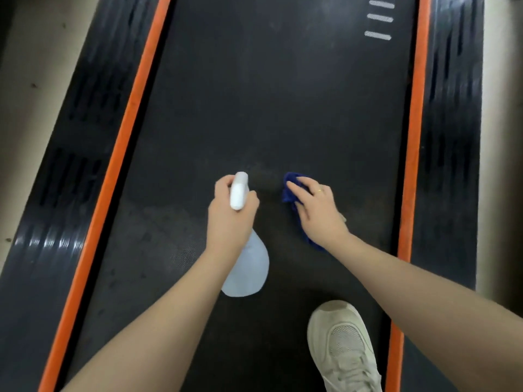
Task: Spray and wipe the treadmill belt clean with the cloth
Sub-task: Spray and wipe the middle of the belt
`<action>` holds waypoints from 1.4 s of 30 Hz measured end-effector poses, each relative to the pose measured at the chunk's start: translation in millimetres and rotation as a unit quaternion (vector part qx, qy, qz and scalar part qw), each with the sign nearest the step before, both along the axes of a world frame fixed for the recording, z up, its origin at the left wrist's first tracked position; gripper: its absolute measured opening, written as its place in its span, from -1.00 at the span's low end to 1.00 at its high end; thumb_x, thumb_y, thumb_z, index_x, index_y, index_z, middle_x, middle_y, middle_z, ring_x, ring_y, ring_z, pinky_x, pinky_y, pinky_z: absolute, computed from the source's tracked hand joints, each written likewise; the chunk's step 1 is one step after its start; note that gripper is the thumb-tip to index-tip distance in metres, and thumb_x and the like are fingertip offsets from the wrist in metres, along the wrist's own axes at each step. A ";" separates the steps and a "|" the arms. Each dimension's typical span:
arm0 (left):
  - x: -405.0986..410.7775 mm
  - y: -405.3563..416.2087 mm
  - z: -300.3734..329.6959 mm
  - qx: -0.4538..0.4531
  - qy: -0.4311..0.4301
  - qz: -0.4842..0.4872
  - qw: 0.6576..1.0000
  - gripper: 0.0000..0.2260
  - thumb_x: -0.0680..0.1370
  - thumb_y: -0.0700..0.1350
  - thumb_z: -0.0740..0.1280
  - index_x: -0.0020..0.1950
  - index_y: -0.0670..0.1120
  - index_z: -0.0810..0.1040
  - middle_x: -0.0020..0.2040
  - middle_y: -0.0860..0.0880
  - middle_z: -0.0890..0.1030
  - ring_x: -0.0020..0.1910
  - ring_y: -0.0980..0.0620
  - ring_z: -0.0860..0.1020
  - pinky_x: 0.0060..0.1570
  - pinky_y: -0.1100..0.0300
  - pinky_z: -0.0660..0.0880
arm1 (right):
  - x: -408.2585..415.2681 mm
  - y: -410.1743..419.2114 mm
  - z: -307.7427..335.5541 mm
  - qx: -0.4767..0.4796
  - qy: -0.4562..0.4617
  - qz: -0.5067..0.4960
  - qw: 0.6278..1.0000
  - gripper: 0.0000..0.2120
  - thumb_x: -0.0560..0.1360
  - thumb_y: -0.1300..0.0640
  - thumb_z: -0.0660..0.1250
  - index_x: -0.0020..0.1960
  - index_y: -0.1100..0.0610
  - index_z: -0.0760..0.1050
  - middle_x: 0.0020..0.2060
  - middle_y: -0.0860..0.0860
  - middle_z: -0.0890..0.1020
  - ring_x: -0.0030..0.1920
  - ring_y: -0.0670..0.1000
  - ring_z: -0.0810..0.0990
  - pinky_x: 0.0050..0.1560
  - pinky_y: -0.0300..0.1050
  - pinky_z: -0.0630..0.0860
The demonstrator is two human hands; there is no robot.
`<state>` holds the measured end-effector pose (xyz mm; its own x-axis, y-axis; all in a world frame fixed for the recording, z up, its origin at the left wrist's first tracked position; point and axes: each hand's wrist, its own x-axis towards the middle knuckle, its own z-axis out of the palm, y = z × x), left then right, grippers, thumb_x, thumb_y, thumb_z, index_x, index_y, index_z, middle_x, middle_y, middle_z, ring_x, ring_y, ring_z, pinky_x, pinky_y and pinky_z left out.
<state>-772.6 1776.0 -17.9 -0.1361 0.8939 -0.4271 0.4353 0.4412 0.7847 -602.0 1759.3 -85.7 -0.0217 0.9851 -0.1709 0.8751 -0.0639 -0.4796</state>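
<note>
Dark textured rubber treadmill belt (268, 103) runs up the middle of the view, edged by an orange strip on either side (124, 131), with glossy black side rails (65, 171) beyond. Belt looks dull and faintly mottled near the hands; whether that is damp or dust, cannot tell.

Crumpled dark-blue cloth (291, 190) lies on the belt just right of centre. Right hand (317, 210) rests on top of it, fingers spread and fairly straight, pressing it flat rather than curling round it; a ring shows on one finger.

Pale translucent plastic spray bottle with a white trigger head (249, 264) is held just beside the cloth, to its left. Left hand (232, 210) has its grip closed round the bottle's neck, fingers curled at the trigger, nozzle pointing up the belt.

A cream mesh trainer (342, 349) stands on the belt, lower right, near the cloth arm.

Risks, as judged:
- Shoe on the belt could re-soil wiped ground or slip on wet rubber.
- Belt may roll under a hard push from the cloth.
- Flat-palm hold may let the cloth bunch or slide out.
- Spray drifting onto the rails, or too close to the cloth hand.
</note>
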 end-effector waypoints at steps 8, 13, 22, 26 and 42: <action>-53.6 23.5 4.2 0.013 0.053 0.052 0.997 -0.70 0.56 -0.12 0.30 0.28 -0.02 0.38 -0.07 0.17 0.52 -0.18 0.31 0.52 -0.32 0.55 0.37 | -83.5 58.2 -29.2 0.068 -0.105 0.486 0.865 -0.42 0.35 0.23 0.43 0.36 0.10 0.43 0.36 0.15 0.41 0.34 0.31 0.36 0.29 0.16 0.39; -56.9 27.3 -9.7 0.024 0.060 0.077 0.995 -0.67 0.55 -0.12 0.31 0.31 0.02 0.41 -0.07 0.25 0.49 -0.15 0.50 0.46 -0.25 0.61 0.34 | -68.2 114.4 -29.6 0.032 -0.159 0.241 0.957 -0.41 0.44 0.32 0.29 0.44 0.09 0.30 0.45 0.18 0.25 0.46 0.27 0.11 0.45 0.03 0.05; -61.9 32.6 -15.2 0.026 0.043 0.069 0.996 -0.70 0.54 -0.14 0.31 0.26 0.03 0.47 -0.09 0.29 0.51 -0.15 0.52 0.45 -0.24 0.60 0.35 | -64.6 94.8 -34.2 0.107 -0.134 0.450 0.876 -0.38 0.21 0.27 0.49 0.27 0.08 0.52 0.26 0.19 0.52 0.25 0.31 0.47 0.20 0.21 0.45; -61.3 29.0 -11.7 0.032 0.038 0.057 0.997 -0.70 0.54 -0.13 0.31 0.26 0.04 0.47 -0.08 0.29 0.51 -0.13 0.51 0.45 -0.23 0.61 0.35 | -73.2 105.5 -20.6 -0.014 -0.179 0.248 0.952 -0.32 0.50 0.24 0.22 0.53 0.01 0.03 0.52 0.11 0.07 0.49 0.22 0.02 0.48 0.05 0.06; -55.6 27.2 -6.5 0.035 0.052 0.027 0.998 -0.71 0.54 -0.10 0.30 0.26 0.06 0.45 -0.13 0.27 0.50 -0.17 0.36 0.49 -0.21 0.52 0.36 | -56.8 19.4 -3.4 0.015 -0.135 0.468 0.873 -0.43 0.51 0.27 -0.01 0.52 0.17 0.06 0.51 0.12 0.10 0.50 0.19 0.03 0.47 0.02 -0.11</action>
